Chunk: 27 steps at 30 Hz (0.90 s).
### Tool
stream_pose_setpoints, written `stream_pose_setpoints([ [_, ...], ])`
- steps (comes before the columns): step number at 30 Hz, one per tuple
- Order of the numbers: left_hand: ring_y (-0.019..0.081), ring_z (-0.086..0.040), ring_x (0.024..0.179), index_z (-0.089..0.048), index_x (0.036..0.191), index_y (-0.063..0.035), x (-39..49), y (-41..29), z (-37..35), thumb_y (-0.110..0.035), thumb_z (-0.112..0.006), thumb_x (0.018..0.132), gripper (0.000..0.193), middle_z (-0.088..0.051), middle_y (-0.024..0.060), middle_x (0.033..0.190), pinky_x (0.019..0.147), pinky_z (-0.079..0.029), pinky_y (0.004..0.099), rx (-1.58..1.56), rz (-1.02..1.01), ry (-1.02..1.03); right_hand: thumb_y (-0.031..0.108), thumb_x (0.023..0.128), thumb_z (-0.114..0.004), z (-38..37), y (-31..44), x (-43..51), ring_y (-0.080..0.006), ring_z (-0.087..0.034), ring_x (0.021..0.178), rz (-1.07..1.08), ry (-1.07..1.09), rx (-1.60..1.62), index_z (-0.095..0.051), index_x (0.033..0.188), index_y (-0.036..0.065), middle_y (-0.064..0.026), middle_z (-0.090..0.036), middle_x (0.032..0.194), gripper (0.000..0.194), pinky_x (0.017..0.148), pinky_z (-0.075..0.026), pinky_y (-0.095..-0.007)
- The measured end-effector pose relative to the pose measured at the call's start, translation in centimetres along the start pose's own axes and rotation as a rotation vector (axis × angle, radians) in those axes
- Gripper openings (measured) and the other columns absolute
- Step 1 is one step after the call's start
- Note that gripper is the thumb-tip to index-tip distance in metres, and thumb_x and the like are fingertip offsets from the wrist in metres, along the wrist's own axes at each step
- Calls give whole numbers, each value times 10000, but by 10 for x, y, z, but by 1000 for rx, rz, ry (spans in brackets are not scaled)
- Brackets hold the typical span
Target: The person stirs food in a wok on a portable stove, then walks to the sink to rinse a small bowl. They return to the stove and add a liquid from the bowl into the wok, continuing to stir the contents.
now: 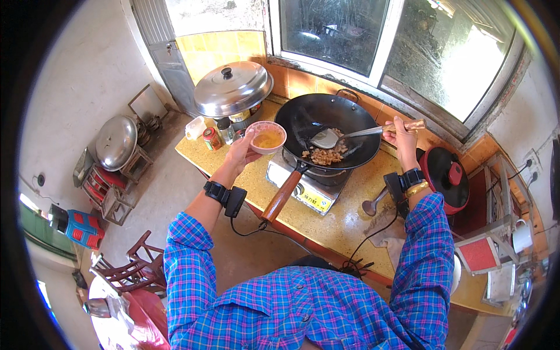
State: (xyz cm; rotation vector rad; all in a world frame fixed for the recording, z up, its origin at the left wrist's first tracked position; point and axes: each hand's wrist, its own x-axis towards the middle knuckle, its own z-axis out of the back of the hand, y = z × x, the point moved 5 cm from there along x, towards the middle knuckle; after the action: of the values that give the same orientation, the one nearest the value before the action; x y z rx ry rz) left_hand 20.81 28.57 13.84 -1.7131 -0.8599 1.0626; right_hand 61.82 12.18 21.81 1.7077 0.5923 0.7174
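Observation:
My left hand [241, 151] grips a small pink-rimmed bowl [267, 151] by its side, just left of the wok. Yellow liquid, which looks like beaten egg, lies in the bowl. In my right hand [401, 138] is the wooden handle of a metal wok spatula [326, 138]. Its blade rests inside the black wok [302, 113], beside browned chopped pieces of food [326, 156] that look like meat. The wok sits on a portable gas stove [302, 192], its wooden handle [282, 197] pointing towards me.
A domed steel lid [234, 87] covers a pot behind the bowl. Near it stand a red-lidded jar [212, 139] and a glass shaker [225, 130]. To the right are a ladle [372, 205], a cloth [389, 236] and a red lidded pot [444, 179]. Cables [350, 262] hang from both wrists.

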Motion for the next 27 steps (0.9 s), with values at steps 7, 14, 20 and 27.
stream_pose_setpoints([
  [7, 209, -586, 900, -493, 1130, -52, -7, -3, -3, -473, -506, 852, 504, -574, 105, 1026, 784, -489, 332, -21, 6, -7, 256, 846, -575, 14, -17, -14, -135, -594, 524, -13, -40, 46, -583, 846, 23, -82, -639, 781, 233, 481, -507, -237],
  [14, 214, -598, 887, -499, 1113, -51, -12, -2, -2, -487, -511, 840, 515, -581, 118, 1029, 764, -498, 325, -15, -6, -29, 265, 854, -556, 17, -30, -24, -136, -598, 538, -29, -70, 57, -608, 845, 13, -85, -635, 754, 257, 499, -510, -226],
  [20, 210, -591, 890, -498, 1119, -47, -18, 0, 0, -473, -512, 847, 506, -576, 110, 1019, 773, -497, 329, -32, -5, -17, 245, 858, -543, 19, -33, -29, -147, -601, 548, -16, -83, 96, -607, 841, 10, -86, -637, 772, 244, 503, -512, -222],
  [27, 205, -600, 882, -509, 1110, -45, -26, 1, 2, -461, -493, 863, 485, -590, 99, 1003, 771, -502, 317, -50, -23, -21, 201, 855, -528, 18, -34, -39, -147, -589, 530, 34, -143, 249, -561, 856, 38, -100, -635, 828, 166, 457, -496, -222],
])
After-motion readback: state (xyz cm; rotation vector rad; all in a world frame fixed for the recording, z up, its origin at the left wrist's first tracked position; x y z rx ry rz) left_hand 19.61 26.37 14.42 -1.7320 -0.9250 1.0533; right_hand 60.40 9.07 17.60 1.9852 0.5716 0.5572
